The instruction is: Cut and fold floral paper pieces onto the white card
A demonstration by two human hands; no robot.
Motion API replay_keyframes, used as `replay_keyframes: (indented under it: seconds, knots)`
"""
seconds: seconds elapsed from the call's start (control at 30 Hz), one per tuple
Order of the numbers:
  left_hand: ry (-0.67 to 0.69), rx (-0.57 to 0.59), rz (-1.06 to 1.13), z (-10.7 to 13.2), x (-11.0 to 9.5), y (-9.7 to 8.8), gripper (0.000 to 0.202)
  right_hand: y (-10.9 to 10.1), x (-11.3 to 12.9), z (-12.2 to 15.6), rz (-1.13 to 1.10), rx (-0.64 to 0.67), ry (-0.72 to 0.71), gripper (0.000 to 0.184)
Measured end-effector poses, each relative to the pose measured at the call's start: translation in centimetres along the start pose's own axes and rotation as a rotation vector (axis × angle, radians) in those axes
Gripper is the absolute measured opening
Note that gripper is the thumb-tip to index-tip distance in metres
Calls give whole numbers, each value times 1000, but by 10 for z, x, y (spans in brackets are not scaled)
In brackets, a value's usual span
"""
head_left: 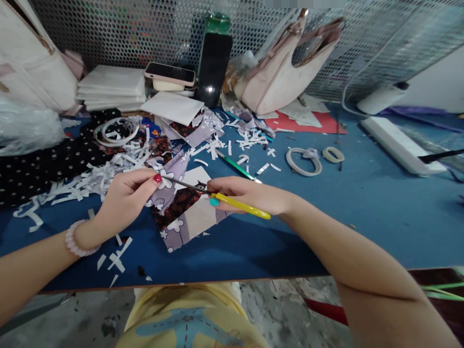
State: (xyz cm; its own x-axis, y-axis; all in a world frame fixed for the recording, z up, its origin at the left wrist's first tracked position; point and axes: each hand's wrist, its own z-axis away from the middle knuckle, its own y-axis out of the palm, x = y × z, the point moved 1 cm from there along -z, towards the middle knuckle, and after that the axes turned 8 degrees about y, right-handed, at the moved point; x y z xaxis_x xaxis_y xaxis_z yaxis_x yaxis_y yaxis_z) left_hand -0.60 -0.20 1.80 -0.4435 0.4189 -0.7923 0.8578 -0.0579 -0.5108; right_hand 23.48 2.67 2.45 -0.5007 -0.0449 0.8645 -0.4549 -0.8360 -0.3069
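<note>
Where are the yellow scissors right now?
Head view, centre: the yellow scissors are in the right hand, blades reaching left to the floral fabric piece that the left hand pinches.

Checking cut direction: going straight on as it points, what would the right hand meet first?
Probably the purple flower-printed fabric piece pinched in the left hand, where the yellow-handled metal scissors point; depth unclear.

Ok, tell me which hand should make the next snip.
Right, probably: the right hand grips the scissors, blades at the fabric, while the left hand pinches that fabric.
</note>
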Motion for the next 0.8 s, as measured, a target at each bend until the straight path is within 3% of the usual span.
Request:
replay_keyframes:
  seconds: [0.3,0.53,0.67,0.8]
  knots:
    - [-46,3,37,3,7,1,33,-1,-2,-1,21,9,-25,31]
    - [-40,80,45,3,6,7,29,10,-1,-4,-84,-32,-33,36]
    - [-40,121,30,4,1,9,29,13,-4,-5,-311,-23,-66,42]
    - [-52,169,31,5,0,10,36,7,-5,-1,-531,-99,-131,41]
